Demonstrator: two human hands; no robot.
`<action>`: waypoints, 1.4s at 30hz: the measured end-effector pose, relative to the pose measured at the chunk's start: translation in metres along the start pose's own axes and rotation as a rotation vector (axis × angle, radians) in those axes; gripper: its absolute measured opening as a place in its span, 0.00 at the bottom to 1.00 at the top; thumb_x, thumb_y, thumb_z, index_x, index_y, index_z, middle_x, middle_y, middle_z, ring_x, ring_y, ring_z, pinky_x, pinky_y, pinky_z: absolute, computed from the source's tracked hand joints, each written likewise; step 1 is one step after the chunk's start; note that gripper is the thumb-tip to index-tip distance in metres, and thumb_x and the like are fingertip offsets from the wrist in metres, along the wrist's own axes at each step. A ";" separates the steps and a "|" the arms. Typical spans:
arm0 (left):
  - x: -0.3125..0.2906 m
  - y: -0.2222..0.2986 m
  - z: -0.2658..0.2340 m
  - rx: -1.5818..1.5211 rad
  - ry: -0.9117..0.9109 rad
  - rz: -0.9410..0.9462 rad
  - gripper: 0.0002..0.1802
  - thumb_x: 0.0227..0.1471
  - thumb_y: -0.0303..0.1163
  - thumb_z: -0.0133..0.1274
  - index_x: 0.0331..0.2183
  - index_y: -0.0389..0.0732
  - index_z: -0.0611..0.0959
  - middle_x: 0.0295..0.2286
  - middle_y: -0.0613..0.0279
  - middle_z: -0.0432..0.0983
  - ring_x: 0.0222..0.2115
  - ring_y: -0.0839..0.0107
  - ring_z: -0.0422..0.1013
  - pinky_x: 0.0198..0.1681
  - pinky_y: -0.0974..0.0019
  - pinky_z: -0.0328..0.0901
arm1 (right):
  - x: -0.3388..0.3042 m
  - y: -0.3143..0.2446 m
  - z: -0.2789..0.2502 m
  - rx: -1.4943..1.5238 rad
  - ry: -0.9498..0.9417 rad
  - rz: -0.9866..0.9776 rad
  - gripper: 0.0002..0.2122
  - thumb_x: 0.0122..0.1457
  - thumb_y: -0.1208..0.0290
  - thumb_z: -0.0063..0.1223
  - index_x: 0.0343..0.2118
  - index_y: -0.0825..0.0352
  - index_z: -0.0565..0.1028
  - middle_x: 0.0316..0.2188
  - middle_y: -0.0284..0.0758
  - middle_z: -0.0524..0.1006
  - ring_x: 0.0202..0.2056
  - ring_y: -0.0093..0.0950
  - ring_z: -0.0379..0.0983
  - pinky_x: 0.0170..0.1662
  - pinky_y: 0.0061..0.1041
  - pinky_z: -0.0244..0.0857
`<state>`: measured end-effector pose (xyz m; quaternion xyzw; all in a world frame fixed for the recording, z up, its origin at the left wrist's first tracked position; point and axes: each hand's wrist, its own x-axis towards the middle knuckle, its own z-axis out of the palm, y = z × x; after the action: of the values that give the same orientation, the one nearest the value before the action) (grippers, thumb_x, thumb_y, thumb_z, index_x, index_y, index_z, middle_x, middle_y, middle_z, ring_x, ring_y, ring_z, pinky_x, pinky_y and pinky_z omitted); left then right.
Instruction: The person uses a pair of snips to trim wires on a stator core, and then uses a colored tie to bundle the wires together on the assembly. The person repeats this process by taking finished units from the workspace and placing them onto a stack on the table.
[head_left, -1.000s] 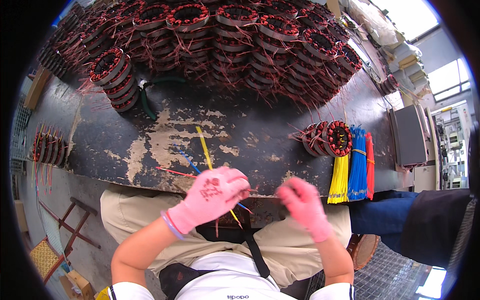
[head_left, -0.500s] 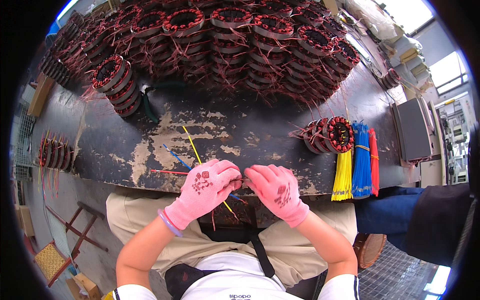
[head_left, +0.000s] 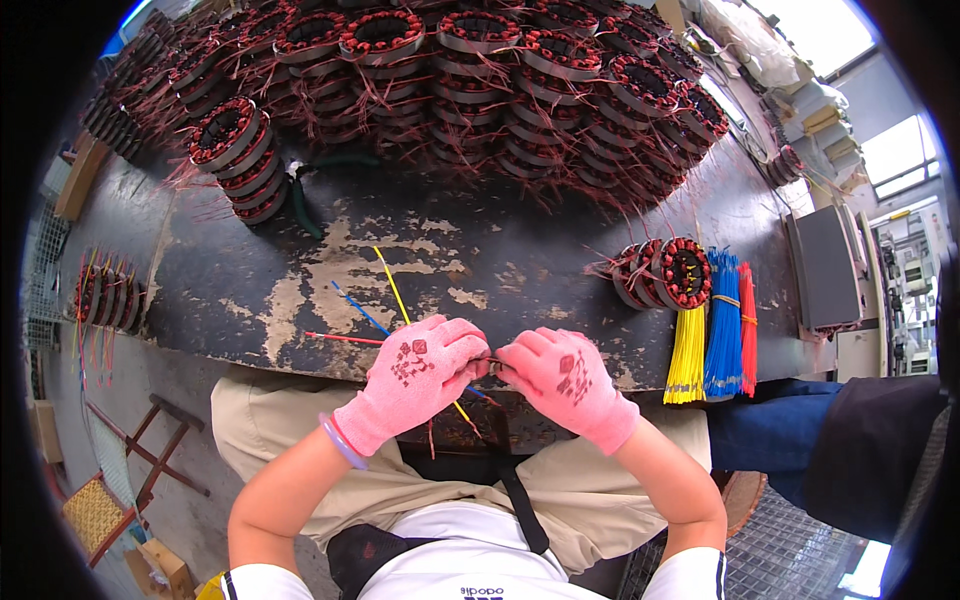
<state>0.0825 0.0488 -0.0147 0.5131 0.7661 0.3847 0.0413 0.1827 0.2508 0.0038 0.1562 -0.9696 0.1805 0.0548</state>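
left hand: wires | glove print, perhaps symbols | dark shirt lettering

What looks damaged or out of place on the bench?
The black tabletop looks damaged: its dark coating is missing in ragged pale patches, the largest left of centre. Nothing else stands out.

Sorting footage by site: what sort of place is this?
Probably a workshop or factory, likely one handling electric motor parts. Signs: massed stacks of ring-shaped cores with red windings, sorted bundles of yellow, blue and red wires, and a long black workbench with worn paint.
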 end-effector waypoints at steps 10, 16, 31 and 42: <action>0.000 0.001 -0.003 -0.021 -0.004 -0.012 0.07 0.45 0.26 0.62 0.31 0.43 0.81 0.33 0.66 0.79 0.31 0.61 0.74 0.35 0.60 0.70 | -0.008 -0.015 0.002 0.554 0.053 0.540 0.09 0.60 0.64 0.58 0.38 0.64 0.77 0.30 0.28 0.77 0.29 0.22 0.74 0.32 0.23 0.66; -0.001 0.003 0.001 0.040 0.026 -0.041 0.08 0.46 0.27 0.63 0.31 0.42 0.81 0.34 0.65 0.79 0.32 0.60 0.74 0.36 0.59 0.70 | -0.008 -0.014 0.019 -0.116 0.293 -0.019 0.20 0.47 0.73 0.59 0.47 0.57 0.77 0.37 0.28 0.77 0.35 0.28 0.75 0.39 0.31 0.70; -0.008 0.010 -0.084 0.219 -0.245 0.038 0.35 0.45 0.35 0.66 0.55 0.41 0.76 0.58 0.53 0.69 0.60 0.50 0.63 0.65 0.49 0.57 | 0.001 0.020 0.019 -0.134 0.152 -0.177 0.20 0.50 0.70 0.60 0.49 0.49 0.80 0.31 0.23 0.74 0.32 0.26 0.72 0.36 0.31 0.67; -0.036 -0.008 -0.060 0.375 -0.202 0.009 0.50 0.34 0.55 0.70 0.58 0.41 0.74 0.55 0.51 0.69 0.58 0.52 0.64 0.69 0.46 0.51 | 0.039 -0.005 -0.012 0.163 0.245 0.149 0.14 0.55 0.68 0.62 0.46 0.61 0.80 0.40 0.36 0.79 0.41 0.39 0.77 0.44 0.37 0.71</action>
<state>0.0664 -0.0147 0.0101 0.5511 0.8141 0.1821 0.0200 0.1484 0.2399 0.0228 0.0645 -0.9467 0.2796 0.1461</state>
